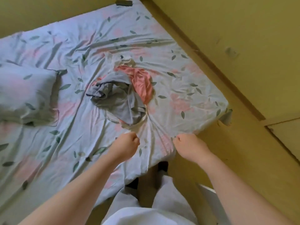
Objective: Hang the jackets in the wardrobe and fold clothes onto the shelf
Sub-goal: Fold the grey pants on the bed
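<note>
A heap of clothes lies in the middle of the bed: a grey garment point(118, 101) on top, a coral-pink one point(142, 85) to its right, and a cream-white one point(125, 60) behind. My left hand point(128, 146) and my right hand point(189, 146) are both curled into fists at the bed's near edge. Each pinches light fabric point(152, 132) whose creases fan from the hands up to the heap. Whether this fabric is the bed sheet or a white garment under the heap, I cannot tell.
The bed point(65, 143) has a pale blue sheet with pink flowers and green leaves. A matching pillow point(24, 95) lies at the left. Yellow floor and a wooden skirting edge point(227, 75) run along the right. My legs stand at the bed's corner.
</note>
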